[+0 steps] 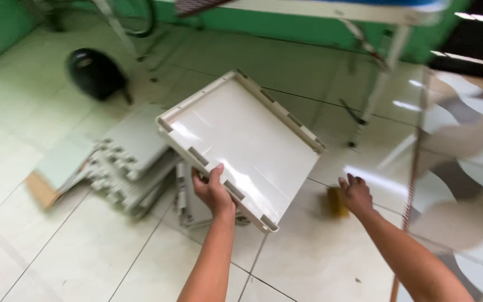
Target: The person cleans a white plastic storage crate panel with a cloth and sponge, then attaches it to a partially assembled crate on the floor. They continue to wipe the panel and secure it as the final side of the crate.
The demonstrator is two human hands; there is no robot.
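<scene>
- Near the middle of the view, the left hand (212,190) grips the near rim of a white plastic tray panel (241,140), thumb on top and fingers curled beneath, mostly hidden by the panel.
- Tilted, the panel is held above the floor, its far corner pointing to 12 o'clock and its lowest corner to 5 o'clock; slots line its raised edges.
- At 3 o'clock from that hand, the right hand (356,193) hovers with fingers loosely apart over a small yellowish object (335,202), too blurred to identify; whether they touch cannot be told.
- At 9 o'clock, a stack of similar grey-white panels (129,168) lies on the tiled floor (85,246), partly covered by the held panel.
- Beside the stack, a piece of cardboard (40,190) shows only a corner.
- At 11 o'clock sits a dark rounded object (93,71), smeared by motion.
- Towards 1 o'clock stand white table legs (384,78), the tabletop cut off by the frame.
- Open floor stretches towards 7 o'clock.
</scene>
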